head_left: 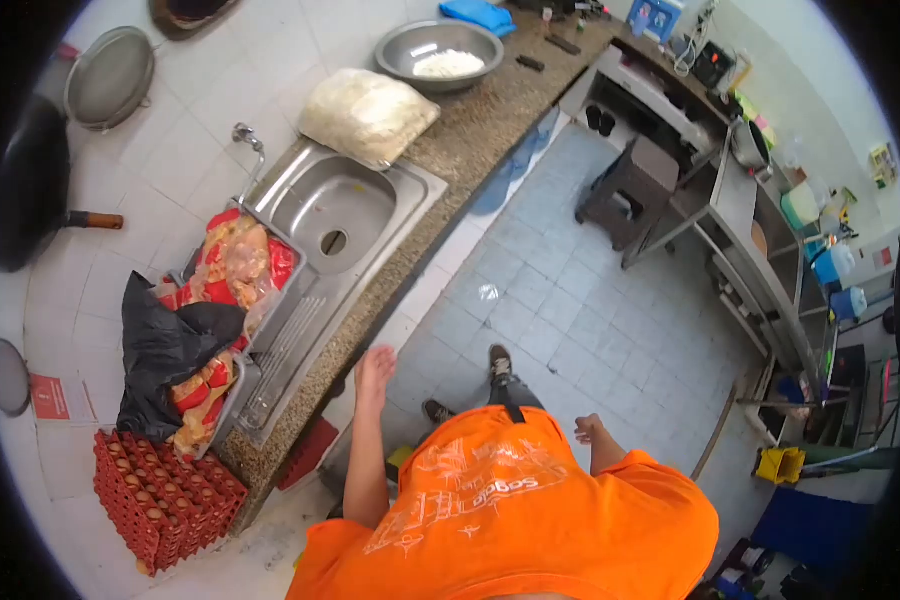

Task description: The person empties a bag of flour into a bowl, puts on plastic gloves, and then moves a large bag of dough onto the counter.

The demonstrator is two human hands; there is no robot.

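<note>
My left hand (375, 373) is open and holds nothing, with its fingers stretched out beside the front edge of the granite counter (345, 347). Over the tiled floor, my right hand (589, 430) hangs by my side; its fingers are loosely bent and apart, with nothing visible in them. Closest to the left hand is the steel sink (300, 210) with its ribbed drainboard. A grey tray (235, 400) on the drainboard bears red and clear plastic bags of yellowish food (245, 255), partly under a black plastic bag (175, 330).
Behind the sink lie a large whitish filled bag (365, 115) and a metal bowl (440, 55) of white contents. Stacked egg trays (165, 495) stand at lower left. A dark stool (630, 190) and metal shelving (740, 210) border the blue-grey floor (515, 270).
</note>
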